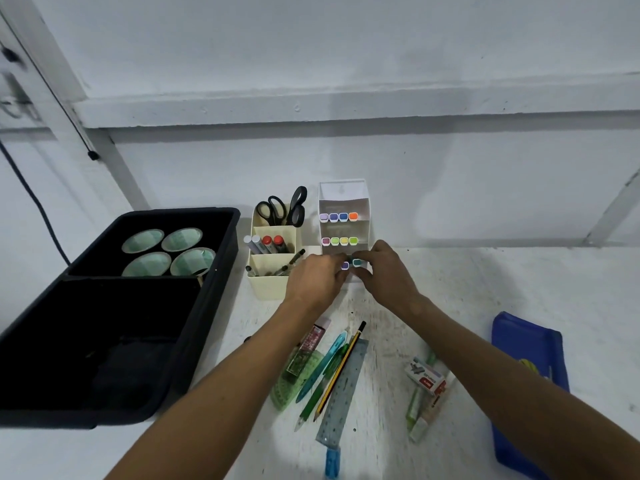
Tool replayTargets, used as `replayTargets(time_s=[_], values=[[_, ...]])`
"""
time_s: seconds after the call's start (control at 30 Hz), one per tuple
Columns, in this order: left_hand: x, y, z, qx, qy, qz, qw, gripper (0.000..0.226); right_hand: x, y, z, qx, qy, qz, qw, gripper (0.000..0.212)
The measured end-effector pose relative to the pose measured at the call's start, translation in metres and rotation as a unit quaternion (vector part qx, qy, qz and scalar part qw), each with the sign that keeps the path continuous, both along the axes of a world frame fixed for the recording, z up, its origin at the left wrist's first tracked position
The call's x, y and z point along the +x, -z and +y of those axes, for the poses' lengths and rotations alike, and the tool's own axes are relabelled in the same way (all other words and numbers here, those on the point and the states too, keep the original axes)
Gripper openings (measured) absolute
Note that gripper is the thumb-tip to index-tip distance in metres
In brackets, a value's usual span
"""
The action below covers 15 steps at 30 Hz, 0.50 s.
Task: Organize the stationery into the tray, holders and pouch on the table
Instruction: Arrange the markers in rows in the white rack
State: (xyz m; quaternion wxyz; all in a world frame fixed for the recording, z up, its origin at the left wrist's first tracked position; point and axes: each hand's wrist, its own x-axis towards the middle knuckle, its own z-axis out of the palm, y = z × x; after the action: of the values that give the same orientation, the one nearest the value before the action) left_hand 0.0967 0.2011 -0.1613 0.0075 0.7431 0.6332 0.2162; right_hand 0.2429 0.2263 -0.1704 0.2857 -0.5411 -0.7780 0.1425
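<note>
Pinching 2 markers, a purple one [345, 265] and a teal one [357, 262], both hands, left [316, 278] and right [388, 271], seem to be seating them in the bottom row of the white marker holder [367, 216], caps outward to match the 2 rows above. Pens, ruler [341, 389] and erasers wait loose on the desk [485, 289], so plenty's left.

black tray [214, 271], cream holder [273, 287], blue pouch [519, 344]
</note>
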Motion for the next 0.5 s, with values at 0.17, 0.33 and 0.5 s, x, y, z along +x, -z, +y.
replayTargets(time_s=[0.17,0.33,0.5], values=[[0.002,0.000,0.008,-0.031,-0.011,-0.003,0.999,0.025,-0.002,0.003,0.004,-0.007,0.006,-0.002,1.000,0.027],[0.003,-0.005,0.013,-0.072,-0.018,-0.018,0.997,0.023,-0.004,0.008,0.006,-0.009,0.009,0.012,1.000,0.026],[0.008,-0.009,0.014,-0.099,-0.040,-0.006,0.994,0.024,-0.006,0.012,0.006,-0.008,0.020,0.018,1.000,0.027]])
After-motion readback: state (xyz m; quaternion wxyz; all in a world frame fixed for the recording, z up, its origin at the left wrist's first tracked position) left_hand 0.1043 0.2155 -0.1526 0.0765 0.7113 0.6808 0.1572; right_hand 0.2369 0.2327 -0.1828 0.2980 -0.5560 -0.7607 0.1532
